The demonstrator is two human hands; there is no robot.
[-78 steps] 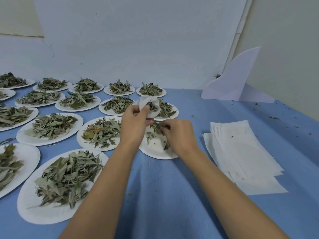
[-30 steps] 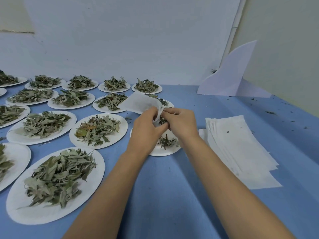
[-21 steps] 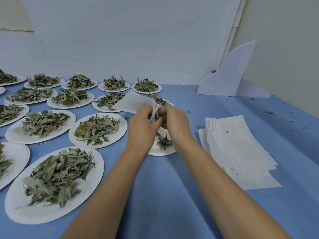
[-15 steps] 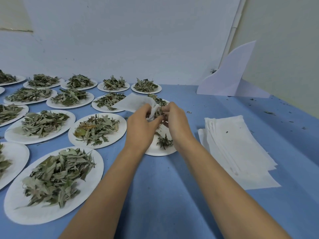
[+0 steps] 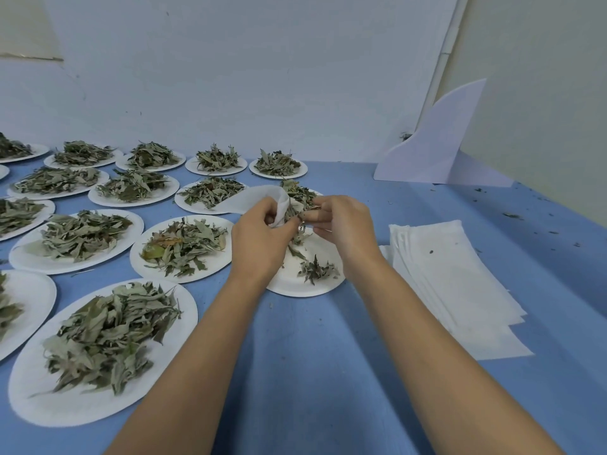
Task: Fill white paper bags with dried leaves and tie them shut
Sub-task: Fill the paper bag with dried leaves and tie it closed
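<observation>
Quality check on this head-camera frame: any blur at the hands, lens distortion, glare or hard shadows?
Head view: wide-angle bending tilts the wall pipe and stretches the near plate; light is soft and even, no glare, only faint shadows on the blue tablecloth; left hand, right hand, paper bag and the dried leaves between them look slightly soft.

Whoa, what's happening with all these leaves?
A person is stuffing dried leaves into a white paper bag. The left hand grips the bag's mouth above a nearly emptied plate, while the right hand pinches a bunch of them at the opening. More full plates sit to the left, and a stack of flat bags lies to the right.
</observation>
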